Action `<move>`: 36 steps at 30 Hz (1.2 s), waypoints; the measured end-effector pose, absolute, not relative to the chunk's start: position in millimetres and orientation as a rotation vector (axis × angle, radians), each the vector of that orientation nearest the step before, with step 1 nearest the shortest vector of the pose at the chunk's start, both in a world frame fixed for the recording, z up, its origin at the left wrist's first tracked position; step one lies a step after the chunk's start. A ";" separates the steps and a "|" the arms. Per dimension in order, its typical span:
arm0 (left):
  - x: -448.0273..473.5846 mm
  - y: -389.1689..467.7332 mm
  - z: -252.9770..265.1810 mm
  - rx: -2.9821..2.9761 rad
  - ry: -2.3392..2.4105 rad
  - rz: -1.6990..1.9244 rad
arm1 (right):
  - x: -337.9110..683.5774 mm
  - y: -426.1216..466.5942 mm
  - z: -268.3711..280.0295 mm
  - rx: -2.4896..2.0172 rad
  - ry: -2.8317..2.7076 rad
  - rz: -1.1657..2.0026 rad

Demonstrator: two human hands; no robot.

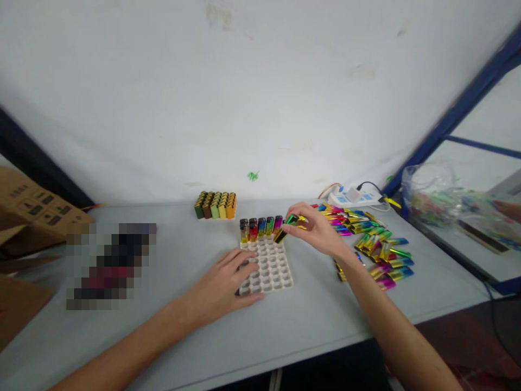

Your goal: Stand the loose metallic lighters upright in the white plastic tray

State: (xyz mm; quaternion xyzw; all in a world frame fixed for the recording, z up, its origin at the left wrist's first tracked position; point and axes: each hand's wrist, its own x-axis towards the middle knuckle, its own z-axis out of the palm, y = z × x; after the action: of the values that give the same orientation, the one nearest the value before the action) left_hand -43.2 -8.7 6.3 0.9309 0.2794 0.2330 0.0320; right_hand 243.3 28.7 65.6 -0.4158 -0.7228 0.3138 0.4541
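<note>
My right hand (311, 227) pinches a shiny green-and-gold lighter (280, 235) between thumb and fingers, tilted over the far right corner of a white plastic tray (266, 274) full of small holes. Several metallic lighters (261, 226) with dark tops stand upright along the tray's far edge, in red, blue, green and purple over gold. Over the tray's near left part lies my left hand (230, 274), fingers on its top and thumb along the near edge. A dark spot shows beneath that hand; I cannot make out what it is.
Loose metallic lighters (382, 252) lie heaped on the right. A block of upright lighters (215, 206) in green, brown and orange stands near the wall. Behind the heap is a power strip (358, 196) with cables. Cardboard boxes (36, 212) are at left, plastic bags (431, 187) at right.
</note>
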 end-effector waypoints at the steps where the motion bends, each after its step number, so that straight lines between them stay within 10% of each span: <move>1: -43.2 -8.9 6.0 2.866 0.863 0.714 | 238.5 28.0 63.4 -0.975 -1.745 0.859; 36: -43.5 -9.0 10.2 2.855 0.870 0.646 | 203.5 6.9 29.1 -1.013 -1.223 1.543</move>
State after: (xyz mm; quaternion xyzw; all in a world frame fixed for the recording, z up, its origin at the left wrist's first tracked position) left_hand -43.5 -9.0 10.2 0.9341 0.2846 0.2112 0.0440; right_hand 203.5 6.9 29.1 -0.4093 -0.4942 0.6231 0.4472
